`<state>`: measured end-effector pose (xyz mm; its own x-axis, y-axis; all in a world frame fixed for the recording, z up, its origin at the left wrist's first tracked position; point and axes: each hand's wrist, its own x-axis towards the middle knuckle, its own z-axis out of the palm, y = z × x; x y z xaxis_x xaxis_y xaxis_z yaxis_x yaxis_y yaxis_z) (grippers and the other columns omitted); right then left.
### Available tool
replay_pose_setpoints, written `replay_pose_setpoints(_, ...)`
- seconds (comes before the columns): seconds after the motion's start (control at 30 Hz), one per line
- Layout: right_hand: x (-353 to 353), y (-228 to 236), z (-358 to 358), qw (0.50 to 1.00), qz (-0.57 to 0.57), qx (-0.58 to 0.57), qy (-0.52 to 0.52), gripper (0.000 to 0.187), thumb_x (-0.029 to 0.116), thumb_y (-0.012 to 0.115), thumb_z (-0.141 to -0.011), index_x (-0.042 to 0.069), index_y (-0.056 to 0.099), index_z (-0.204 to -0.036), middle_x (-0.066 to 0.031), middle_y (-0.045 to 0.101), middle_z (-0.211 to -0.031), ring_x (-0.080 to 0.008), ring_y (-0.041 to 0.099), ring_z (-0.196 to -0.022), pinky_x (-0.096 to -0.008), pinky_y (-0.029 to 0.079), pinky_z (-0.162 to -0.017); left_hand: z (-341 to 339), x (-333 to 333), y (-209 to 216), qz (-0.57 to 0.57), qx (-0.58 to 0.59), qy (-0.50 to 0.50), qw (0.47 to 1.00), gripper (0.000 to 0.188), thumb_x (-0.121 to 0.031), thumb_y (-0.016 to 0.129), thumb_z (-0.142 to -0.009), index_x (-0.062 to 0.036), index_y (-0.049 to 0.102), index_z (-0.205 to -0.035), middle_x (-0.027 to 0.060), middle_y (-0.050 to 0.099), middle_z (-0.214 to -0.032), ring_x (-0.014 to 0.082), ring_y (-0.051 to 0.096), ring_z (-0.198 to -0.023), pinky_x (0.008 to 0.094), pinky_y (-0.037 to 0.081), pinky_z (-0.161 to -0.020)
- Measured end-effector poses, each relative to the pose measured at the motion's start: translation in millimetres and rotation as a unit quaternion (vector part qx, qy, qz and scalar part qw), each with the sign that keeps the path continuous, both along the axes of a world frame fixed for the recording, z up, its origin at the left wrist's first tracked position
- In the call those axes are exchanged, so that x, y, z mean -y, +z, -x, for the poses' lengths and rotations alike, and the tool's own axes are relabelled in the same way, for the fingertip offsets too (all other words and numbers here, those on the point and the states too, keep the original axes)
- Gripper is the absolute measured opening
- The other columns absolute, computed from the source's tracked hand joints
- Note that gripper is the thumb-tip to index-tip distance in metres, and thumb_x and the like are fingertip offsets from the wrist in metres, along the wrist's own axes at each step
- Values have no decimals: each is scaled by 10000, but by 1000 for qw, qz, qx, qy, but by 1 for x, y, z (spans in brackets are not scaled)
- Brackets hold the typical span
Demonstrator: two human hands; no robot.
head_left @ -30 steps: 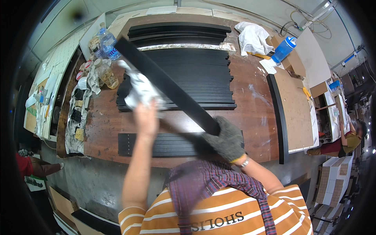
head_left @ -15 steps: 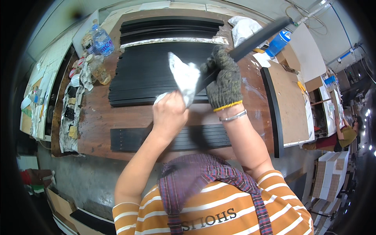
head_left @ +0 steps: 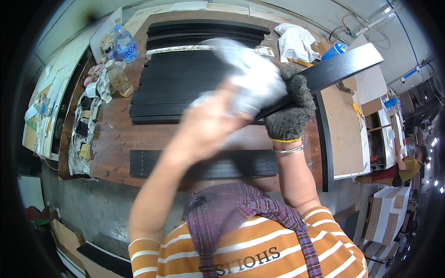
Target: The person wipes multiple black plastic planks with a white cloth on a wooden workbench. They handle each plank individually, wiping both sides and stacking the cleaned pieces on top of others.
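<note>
Left grip (head_left: 207,124), bare and motion-blurred, held a white cloth (head_left: 259,81) at frame center. Right grip (head_left: 292,111), gloved in dark knit, was wrapped around a black bar (head_left: 345,69) slanting to upper right. Cloth overlapped the bar's lower-left end; blur hid exact contact. Brown counter (head_left: 111,155) below carried a block of black strips (head_left: 162,88) upper center and a row of black slats (head_left: 245,167) lower center. Clear plastic bottle (head_left: 125,45) sat upper left. White fabric bundle (head_left: 296,42) lay upper right, blue bottle (head_left: 334,50) near it, partly behind the bar. Second black bar (head_left: 326,148) ran down the counter's right side.
</note>
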<state>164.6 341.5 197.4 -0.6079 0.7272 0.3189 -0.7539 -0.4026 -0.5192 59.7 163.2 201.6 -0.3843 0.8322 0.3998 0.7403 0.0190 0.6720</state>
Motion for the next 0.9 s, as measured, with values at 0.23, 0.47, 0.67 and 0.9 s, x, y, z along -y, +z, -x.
replay_pose_setpoints(0.23, -79, -5, -61, 993, 32, -58, 100, 392, 412, 735, -895, 84, 551, -1006, 14, 390, -768, -125, 386, -680, -323, 328, -655, 6, 53, -79, 123, 73, -22, 989, 433, -251, 611, -958, -1, 588, -1310, 196, 702, -1040, 392, 683, -922, 432, 548, -791)
replay_pose_setpoints(0.47, -94, 1, -77, 993, -41, -84, 79, 365, 394, 716, -907, 89, 551, -1022, 24, 382, -763, -122, 381, -672, -318, 321, -650, 46, 103, -94, -21, 360, 153, 920, 364, -263, 490, -1081, 54, 628, -1194, 66, 689, -1027, 114, 624, -861, 280, 506, -773)
replay_pose_setpoints(0.67, -70, -4, -42, 985, 60, -104, 121, 418, 413, 715, -914, 70, 562, -1095, -13, 456, -790, -164, 476, -707, -348, 410, -731, 21, 65, -70, 156, 421, -148, 881, 342, -151, 812, -829, 30, 711, -1101, 50, 731, -937, 136, 661, -854, 290, 529, -727)
replay_pose_setpoints(0.9, -38, -28, -16, 943, 116, 271, -153, 337, 297, 657, -942, -12, 631, -1077, -53, 536, -749, -212, 544, -664, -390, 508, -703, -28, 42, -84, 28, -106, 66, 992, 271, -119, 844, -698, -1, 658, -856, 164, 633, -703, 360, 638, -649, 427, 488, -584)
